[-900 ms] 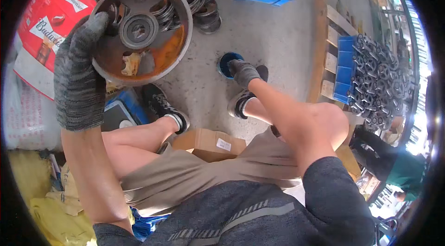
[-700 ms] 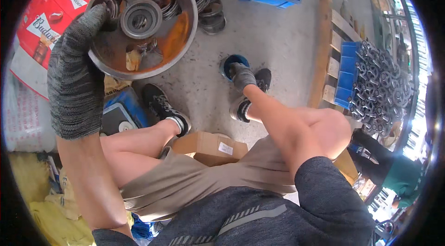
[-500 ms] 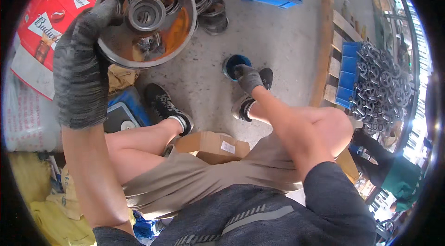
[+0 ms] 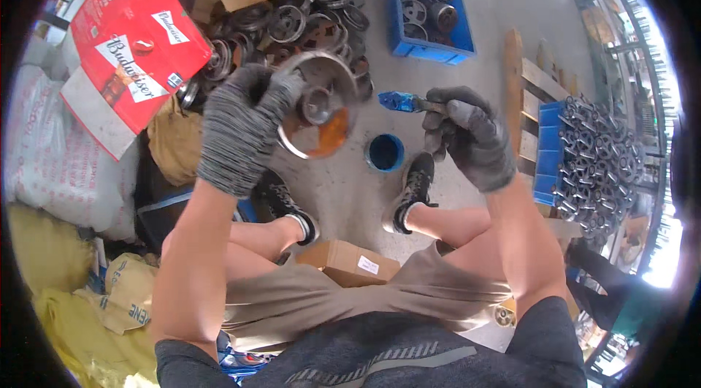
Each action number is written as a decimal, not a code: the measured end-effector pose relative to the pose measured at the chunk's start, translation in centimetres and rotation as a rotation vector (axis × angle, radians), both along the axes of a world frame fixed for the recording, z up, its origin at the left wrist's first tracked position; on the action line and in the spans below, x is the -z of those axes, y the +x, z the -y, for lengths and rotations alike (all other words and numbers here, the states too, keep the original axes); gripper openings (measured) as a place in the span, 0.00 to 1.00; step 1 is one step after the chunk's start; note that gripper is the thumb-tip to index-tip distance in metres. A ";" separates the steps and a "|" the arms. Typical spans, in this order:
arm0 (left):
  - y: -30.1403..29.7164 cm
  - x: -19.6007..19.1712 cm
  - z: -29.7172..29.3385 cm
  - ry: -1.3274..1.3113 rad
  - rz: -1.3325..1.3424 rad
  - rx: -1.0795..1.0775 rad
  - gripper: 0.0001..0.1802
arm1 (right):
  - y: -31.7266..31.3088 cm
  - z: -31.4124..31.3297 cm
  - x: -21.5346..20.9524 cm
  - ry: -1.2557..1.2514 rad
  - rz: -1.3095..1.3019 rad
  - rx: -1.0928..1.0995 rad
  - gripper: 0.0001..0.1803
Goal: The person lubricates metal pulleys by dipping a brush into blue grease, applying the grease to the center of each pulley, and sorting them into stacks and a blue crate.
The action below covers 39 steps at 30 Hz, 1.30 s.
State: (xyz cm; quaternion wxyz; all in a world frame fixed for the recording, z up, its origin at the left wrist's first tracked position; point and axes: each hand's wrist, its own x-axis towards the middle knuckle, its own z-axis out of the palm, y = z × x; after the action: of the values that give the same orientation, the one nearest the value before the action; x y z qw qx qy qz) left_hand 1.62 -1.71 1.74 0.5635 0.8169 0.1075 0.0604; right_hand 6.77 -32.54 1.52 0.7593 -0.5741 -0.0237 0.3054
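Note:
My left hand (image 4: 244, 121), in a grey knit glove, is closed on the edge of a round metal wheel-like part (image 4: 332, 107). The part is tilted up in front of me, showing a raised central hub and an orange patch inside its rim. In my gloved right hand (image 4: 471, 136) is a paintbrush (image 4: 401, 101), pinched by its handle. Its bristles point left toward the metal part, coated in wet-looking blue and apart from it. Below the brush, a small round pot (image 4: 385, 166) with a blue-stained inside stands on the floor between my feet.
Metal discs (image 4: 321, 31) lie heaped beyond the left hand. A blue crate (image 4: 432, 52) holds more discs. At right are a wooden pallet (image 4: 513, 70) and a blue bin (image 4: 549, 150) of metal parts. Red cardboard (image 4: 142, 52) leans left; a cardboard box (image 4: 350, 260) sits between my legs.
My right hand has come up from the pot and now shows the brush. My left hand has moved the metal part lower, to the right and farther from the camera.

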 end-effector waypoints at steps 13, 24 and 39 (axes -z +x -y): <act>0.0 -1.2 3.4 -0.081 -0.009 -0.018 0.16 | -2.6 -4.1 -2.2 -0.053 0.096 0.075 0.17; 0.3 -0.8 2.4 -0.224 -0.166 0.126 0.21 | -0.8 -3.3 -2.6 -0.100 0.222 -0.211 0.14; -0.1 -0.2 2.9 -0.178 -0.329 0.212 0.19 | -1.0 -2.9 -3.9 -0.448 1.179 -0.416 0.20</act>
State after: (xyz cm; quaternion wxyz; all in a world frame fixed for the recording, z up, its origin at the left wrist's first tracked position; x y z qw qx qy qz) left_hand 1.50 -4.65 1.90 0.6114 0.7695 0.1165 -0.1428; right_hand 5.78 -29.67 5.42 0.4067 -0.7726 -0.4812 0.0779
